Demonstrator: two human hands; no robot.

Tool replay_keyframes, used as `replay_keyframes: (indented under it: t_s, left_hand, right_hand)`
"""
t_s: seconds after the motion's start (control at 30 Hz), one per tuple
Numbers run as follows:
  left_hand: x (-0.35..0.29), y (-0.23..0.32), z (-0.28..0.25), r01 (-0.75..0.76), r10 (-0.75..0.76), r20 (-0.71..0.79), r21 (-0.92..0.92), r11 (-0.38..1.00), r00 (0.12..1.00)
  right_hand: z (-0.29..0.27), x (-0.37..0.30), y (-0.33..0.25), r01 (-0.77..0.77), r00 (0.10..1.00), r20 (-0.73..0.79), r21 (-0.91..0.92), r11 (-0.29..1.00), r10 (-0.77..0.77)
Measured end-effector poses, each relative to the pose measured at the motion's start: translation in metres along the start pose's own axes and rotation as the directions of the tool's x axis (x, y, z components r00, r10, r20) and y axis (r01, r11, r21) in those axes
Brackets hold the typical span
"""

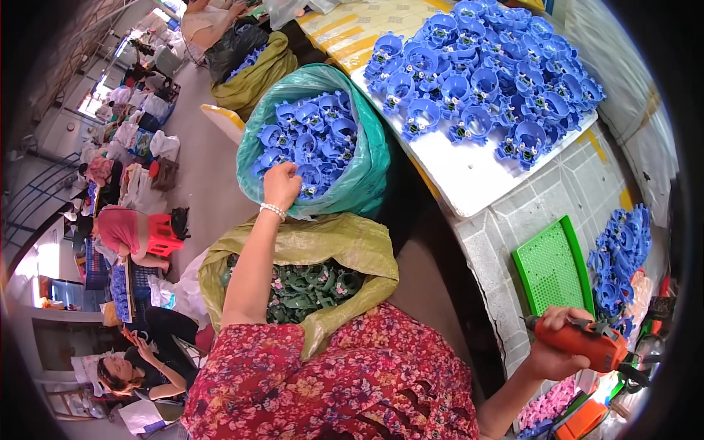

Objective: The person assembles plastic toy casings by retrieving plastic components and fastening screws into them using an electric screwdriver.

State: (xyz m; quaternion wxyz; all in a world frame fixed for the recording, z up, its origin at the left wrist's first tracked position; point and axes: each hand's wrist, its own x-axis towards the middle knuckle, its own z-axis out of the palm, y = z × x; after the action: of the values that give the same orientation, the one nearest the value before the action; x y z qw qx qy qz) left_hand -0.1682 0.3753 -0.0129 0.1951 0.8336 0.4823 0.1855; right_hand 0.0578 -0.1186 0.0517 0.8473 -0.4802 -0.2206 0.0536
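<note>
My left hand [282, 185], with a beaded bracelet at the wrist, reaches over the near rim of a teal plastic bag [370, 158]. Its fingers are curled together; whether anything is between them is hidden. Inside the bag lie many blue plastic cup-shaped pieces [304, 136] with small figures on them. Out to the right, my right hand [561, 348] grips an orange power screwdriver [587, 341] above the table's near right side. More blue plastic pieces [477, 81] are heaped on a white board [477, 176] upon the table.
A yellow-green sack [352, 238] of dark green plastic pieces [312, 290] stands against me. On the grey tabletop [506, 227] sit a green perforated basket [554, 268] and another blue heap [620, 257]. Pink pieces [546, 403] lie lower right. Other people work at the left.
</note>
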Motion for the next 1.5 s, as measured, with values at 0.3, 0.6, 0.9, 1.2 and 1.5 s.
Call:
replay_keyframes:
  t_s: [0.3, 0.6, 0.9, 1.2, 1.5]
  left_hand:
    - [-0.01, 0.012, 0.011, -0.197, 0.202, 0.013, 0.278, 0.94, 0.979]
    - [-0.015, 0.085, -0.005, -0.413, 0.437, -0.167, 0.16, 0.896, 0.884]
    - [0.008, 0.203, 0.059, -0.636, 0.63, -0.129, -0.011, 0.772, 0.766]
    - [0.013, 0.207, 0.089, -0.612, 0.604, -0.169, 0.005, 0.791, 0.779]
    - [-0.025, 0.217, 0.069, -0.511, 0.488, -0.155, -0.198, 0.837, 0.859]
  right_hand:
    - [0.008, 0.0, -0.002, -0.004, 0.999, -0.049, -0.047, 0.999, 0.002]
    - [-0.003, 0.001, -0.004, -0.007, 0.998, -0.059, -0.026, 1.0, 0.006]
    - [0.002, -0.004, -0.001, -0.015, 0.999, -0.053, -0.043, 0.999, 0.013]
    - [-0.007, -0.009, -0.002, -0.031, 0.995, -0.1, -0.061, 0.998, 0.024]
    - [-0.008, -0.007, -0.001, -0.034, 0.991, -0.129, -0.083, 0.996, 0.023]
